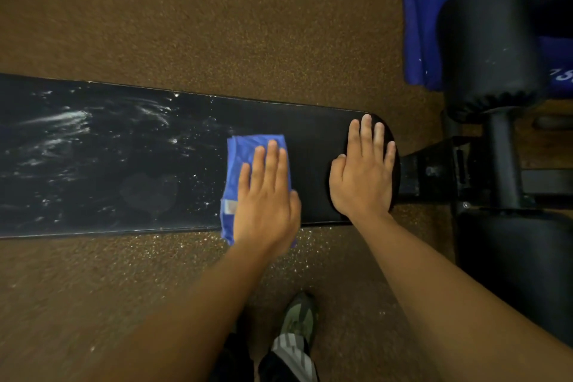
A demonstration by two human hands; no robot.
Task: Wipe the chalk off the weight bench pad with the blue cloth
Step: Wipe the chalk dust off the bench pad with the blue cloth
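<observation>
The long black weight bench pad [124, 164] runs left to right across the view. White chalk smears [62, 121] cover its left half, with fine specks up to the middle; the right part looks clean. A folded blue cloth [245, 152] lies on the pad near the middle and hangs over its near edge. My left hand [266, 195] presses flat on the cloth, fingers together. My right hand [362, 174] rests flat on the pad's rounded right end, fingers spread, holding nothing.
Black foam rollers [486, 46] and the bench's metal frame [434, 170] stand at the right. Blue fabric [421, 25] lies at the top right. Chalk dust [310, 245] speckles the brown floor by the pad's near edge. My shoe [299, 319] is below the hands.
</observation>
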